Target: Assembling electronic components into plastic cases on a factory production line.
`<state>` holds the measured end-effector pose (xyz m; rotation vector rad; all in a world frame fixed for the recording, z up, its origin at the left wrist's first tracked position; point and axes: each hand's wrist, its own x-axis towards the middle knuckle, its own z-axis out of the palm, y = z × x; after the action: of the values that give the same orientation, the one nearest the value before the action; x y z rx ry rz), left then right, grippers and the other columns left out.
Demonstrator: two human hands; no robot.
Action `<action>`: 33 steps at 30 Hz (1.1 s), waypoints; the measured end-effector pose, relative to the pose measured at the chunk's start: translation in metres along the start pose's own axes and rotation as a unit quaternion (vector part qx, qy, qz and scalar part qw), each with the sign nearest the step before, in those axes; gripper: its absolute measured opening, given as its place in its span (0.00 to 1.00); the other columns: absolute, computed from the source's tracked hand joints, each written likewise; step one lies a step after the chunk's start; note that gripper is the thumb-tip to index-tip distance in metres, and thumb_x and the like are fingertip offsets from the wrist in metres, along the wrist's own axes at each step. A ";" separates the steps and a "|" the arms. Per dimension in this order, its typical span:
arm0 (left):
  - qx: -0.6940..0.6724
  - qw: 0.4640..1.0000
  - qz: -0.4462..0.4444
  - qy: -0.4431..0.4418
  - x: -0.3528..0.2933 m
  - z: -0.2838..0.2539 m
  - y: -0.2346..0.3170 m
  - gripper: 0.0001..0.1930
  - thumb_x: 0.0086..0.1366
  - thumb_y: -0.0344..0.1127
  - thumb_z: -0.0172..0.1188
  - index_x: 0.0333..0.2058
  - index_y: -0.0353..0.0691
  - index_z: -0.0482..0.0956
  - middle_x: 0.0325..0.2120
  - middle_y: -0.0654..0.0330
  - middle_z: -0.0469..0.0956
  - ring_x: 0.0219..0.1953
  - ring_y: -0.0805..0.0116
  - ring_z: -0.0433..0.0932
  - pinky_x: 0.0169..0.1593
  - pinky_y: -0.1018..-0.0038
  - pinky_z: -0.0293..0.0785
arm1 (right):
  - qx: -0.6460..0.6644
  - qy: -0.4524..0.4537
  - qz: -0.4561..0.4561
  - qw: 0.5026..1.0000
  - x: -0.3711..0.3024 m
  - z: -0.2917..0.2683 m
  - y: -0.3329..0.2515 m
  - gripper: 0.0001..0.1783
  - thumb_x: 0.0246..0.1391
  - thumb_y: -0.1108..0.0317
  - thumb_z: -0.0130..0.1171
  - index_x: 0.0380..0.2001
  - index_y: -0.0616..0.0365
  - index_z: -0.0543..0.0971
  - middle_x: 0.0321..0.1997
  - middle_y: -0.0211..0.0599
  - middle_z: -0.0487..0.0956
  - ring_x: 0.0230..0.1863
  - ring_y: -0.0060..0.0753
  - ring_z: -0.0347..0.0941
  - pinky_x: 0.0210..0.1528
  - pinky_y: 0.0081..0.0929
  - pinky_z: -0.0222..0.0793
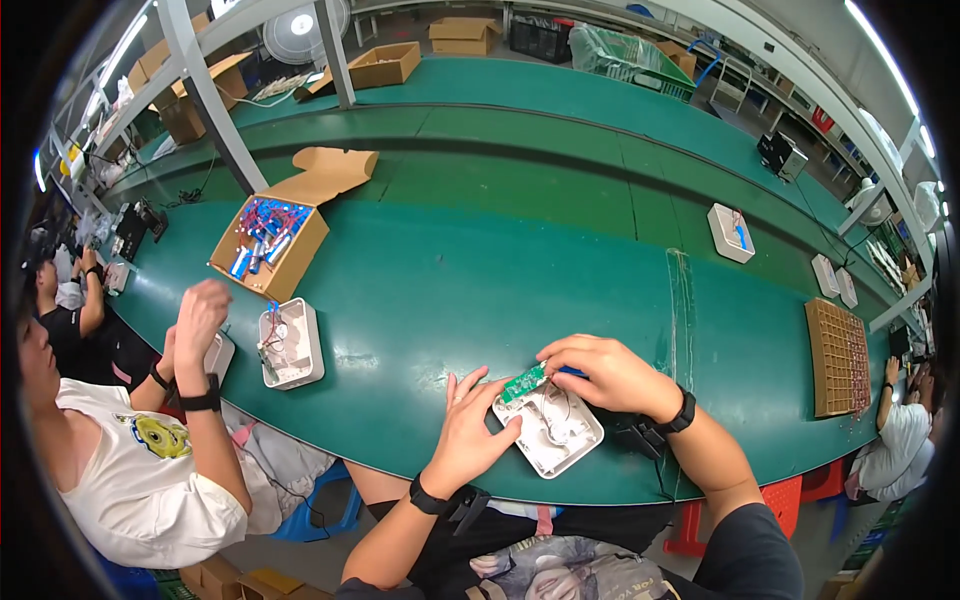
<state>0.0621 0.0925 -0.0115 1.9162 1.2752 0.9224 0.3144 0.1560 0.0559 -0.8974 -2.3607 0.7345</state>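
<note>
In front of me on the green table lies a white plastic housing [560, 455], open side up, with wires and a round white part inside. A narrow green circuit board [524, 383] is tilted over its far left edge. My left hand [466, 428] grips the housing's left side, thumb over the rim and fingers beside the board. From the right, my right hand [608, 374] has its fingertips closed at the board's right end. Something blue shows beneath that hand, mostly hidden by it.
A cardboard box [318, 240] of blue batteries with red wires stands far left. Near it sits another wired housing [304, 345], beside a co-worker [140, 450]. Another housing [731, 233] lies far right. A brown compartment tray [828, 360] is at right; a black device [645, 436] is near my right wrist.
</note>
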 end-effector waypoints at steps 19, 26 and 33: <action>-0.011 1.000 0.012 0.025 -0.009 0.003 0.000 0.21 0.60 0.34 0.69 0.53 0.42 0.81 0.49 0.58 0.85 0.67 0.48 0.72 0.76 0.37 0.48 | -0.089 -0.066 -0.010 0.994 0.001 0.010 -0.013 0.07 0.53 0.71 0.71 0.37 0.57 0.86 0.51 0.36 0.80 0.53 0.43 0.77 0.55 0.38 0.75; -0.027 0.999 0.003 0.037 -0.010 0.005 0.000 0.20 0.60 0.33 0.69 0.51 0.42 0.81 0.49 0.59 0.84 0.63 0.51 0.76 0.75 0.35 0.47 | -0.161 -0.072 -0.021 0.984 0.004 0.011 -0.022 0.08 0.49 0.68 0.68 0.34 0.57 0.87 0.51 0.34 0.81 0.56 0.38 0.76 0.57 0.36 0.74; 0.003 0.999 0.033 0.040 -0.011 0.004 0.005 0.18 0.61 0.31 0.67 0.51 0.43 0.82 0.50 0.56 0.84 0.57 0.52 0.81 0.74 0.35 0.51 | -0.186 -0.047 -0.017 0.981 -0.006 0.023 -0.012 0.09 0.48 0.69 0.69 0.35 0.56 0.87 0.50 0.33 0.81 0.54 0.39 0.76 0.56 0.36 0.74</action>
<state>0.0651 0.0804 -0.0115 1.9548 1.2676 1.0388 0.2985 0.1374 0.0450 -0.9862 -2.6426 0.3297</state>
